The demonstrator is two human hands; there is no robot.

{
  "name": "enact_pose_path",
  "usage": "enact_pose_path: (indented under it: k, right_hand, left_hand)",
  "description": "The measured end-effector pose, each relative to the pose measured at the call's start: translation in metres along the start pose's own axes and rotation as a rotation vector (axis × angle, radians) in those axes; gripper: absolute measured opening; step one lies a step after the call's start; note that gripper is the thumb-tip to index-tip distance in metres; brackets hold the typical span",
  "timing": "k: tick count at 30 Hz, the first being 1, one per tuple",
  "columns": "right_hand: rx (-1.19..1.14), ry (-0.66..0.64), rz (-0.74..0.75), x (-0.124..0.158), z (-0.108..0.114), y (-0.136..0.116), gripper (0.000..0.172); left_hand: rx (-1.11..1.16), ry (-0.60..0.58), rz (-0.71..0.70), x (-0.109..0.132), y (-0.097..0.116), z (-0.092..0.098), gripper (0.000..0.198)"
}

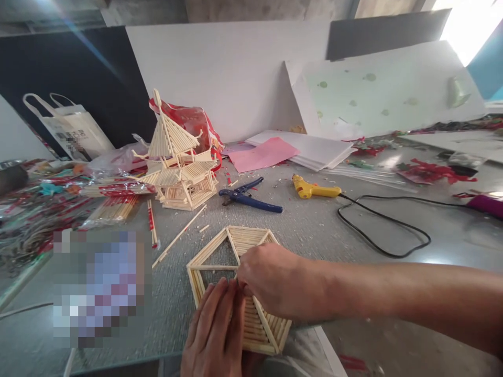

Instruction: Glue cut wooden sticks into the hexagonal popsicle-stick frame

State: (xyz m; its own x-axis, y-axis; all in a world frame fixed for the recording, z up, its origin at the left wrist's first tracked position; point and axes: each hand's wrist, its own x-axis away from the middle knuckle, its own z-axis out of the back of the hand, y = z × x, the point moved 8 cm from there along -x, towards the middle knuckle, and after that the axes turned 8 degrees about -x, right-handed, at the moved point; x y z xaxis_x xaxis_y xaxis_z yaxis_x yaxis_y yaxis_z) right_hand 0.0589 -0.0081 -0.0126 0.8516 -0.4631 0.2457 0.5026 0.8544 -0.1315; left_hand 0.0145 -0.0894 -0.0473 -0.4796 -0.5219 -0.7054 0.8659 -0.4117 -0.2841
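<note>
Hexagonal stick panel [236, 246] lies flat at tabletop [314, 230] near edge. Left hand [214, 332] open, palm pressing panel's near-left part. Right hand [271, 280], curled, pinches at panel centre from the right; what it holds cannot be told.

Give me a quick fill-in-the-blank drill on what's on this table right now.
1. Both hands rest on a flat ____-sided frame of wooden sticks.
2. The glue gun on the table is ____ in colour.
3. The pliers have ____ handles.
4. The stick pagoda model stands ____ the frame.

Missing words: six; yellow; blue; behind
</note>
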Motion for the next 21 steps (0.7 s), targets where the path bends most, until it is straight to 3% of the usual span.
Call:
enact_pose_path:
  k: [8,15,18,21]
  right_hand:
    - [-0.044,-0.025,-0.001,0.004,0.010,-0.005,0.018]
    - [-0.089,-0.023,0.017,0.005,0.006,-0.004,0.017]
    - [-0.178,0.079,0.079,0.010,0.012,-0.002,0.018]
    - [-0.293,0.350,0.153,0.028,0.037,0.004,0.022]
  left_hand:
    - [0.047,-0.003,0.019,-0.005,0.000,0.002,0.057]
    - [0.045,-0.018,0.021,-0.004,0.000,0.003,0.062]
    - [0.025,-0.012,0.006,-0.003,0.000,0.005,0.062]
    - [-0.009,-0.009,0.015,-0.003,0.004,0.002,0.057]
